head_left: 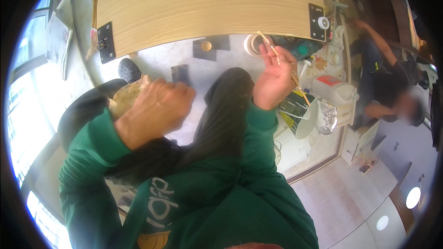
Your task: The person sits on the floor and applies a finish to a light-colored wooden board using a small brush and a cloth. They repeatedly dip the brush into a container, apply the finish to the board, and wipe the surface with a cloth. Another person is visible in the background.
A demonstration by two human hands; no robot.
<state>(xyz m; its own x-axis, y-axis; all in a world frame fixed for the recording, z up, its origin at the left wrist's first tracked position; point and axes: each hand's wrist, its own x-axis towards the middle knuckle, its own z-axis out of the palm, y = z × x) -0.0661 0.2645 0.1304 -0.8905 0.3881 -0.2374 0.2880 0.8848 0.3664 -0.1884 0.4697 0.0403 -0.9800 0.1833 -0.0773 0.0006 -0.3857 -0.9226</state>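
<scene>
My left hand is curled closed with its back turned up, over my left thigh. A crumpled, yellowish-beige piece, like a rag, shows right against it; my palm is hidden. My right hand is raised, palm partly showing, with a thin wooden stick pinched in its fingers. A similar thin shaft emerges beside that hand and slants down to an open tin. Whether the two are one piece, I cannot tell. Ahead lies a large wood-grain board.
Black metal fittings and a roller bracket sit on the board's corners. On the right stand a white jug, crumpled foil, a tape roll and a dark green power tool. Another person is farther right.
</scene>
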